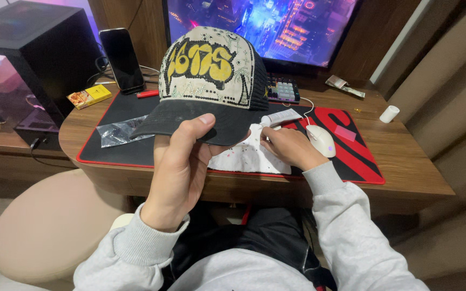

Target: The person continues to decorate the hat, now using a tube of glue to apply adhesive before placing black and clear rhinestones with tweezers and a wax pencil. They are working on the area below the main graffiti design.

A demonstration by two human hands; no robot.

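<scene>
At desk centre, above the black-and-red mat (136, 153): left hand (179, 167) holds a trucker cap (211, 81) up by the brim, thumb on top of the brim edge, other fingers underneath, clamped on it. Cap is upright, front panel facing the camera, cream with yellow graffiti-style lettering and small studs or stones scattered over it; black brim, black mesh at the side.

Right hand (289, 146) rests on a white cloth (246, 156) lying on the mat just under the cap, dotted with tiny stones. Its fingers are curled together and pressed to the cloth near a white tube (281, 117); whether they pinch a stone I cannot tell, too small.

Step in hand, as I read it: decorating the cap, picking up a stone while the cap is held ready. Next move would call for a fine pinch on one stone, steady brim grip, and the panel turned toward the right hand.

Around: white mouse (321, 140) touching the right hand's far side, keyboard (282, 89) behind the cap, monitor (265, 27) lit, phone (122, 59) propped upright, yellow box (89, 96), clear plastic bag (117, 133) on the mat, PC case (28, 59) at left.
</scene>
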